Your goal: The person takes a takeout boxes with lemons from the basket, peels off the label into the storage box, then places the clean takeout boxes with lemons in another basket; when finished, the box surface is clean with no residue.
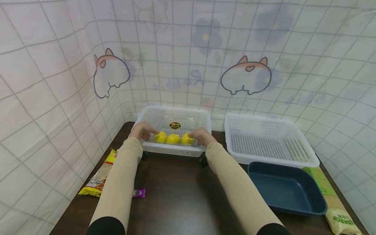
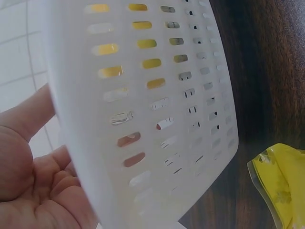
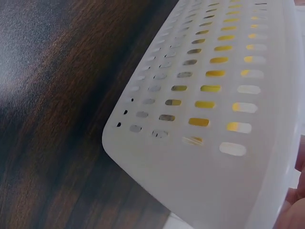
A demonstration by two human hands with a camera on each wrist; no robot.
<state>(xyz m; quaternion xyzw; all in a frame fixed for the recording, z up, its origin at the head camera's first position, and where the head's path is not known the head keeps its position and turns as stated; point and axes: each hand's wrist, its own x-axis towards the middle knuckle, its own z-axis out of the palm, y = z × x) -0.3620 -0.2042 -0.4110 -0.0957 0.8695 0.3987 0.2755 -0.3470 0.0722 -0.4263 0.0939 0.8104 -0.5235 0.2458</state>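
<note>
We have the clear box (image 1: 175,125) of yellow fruits (image 1: 173,139) in the white basket (image 1: 173,150) at frame centre, left hand (image 1: 144,131) and right hand (image 1: 203,135) at opposite ends, likely for balance; can't tell whether either actually grips it.

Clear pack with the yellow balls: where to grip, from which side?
I'd take the clear pack by its left and right ends, one hand each, from above: the walls of the basket surround it, and the three yellow balls lie in a row across it, so lifting both ends should keep it level.
</note>
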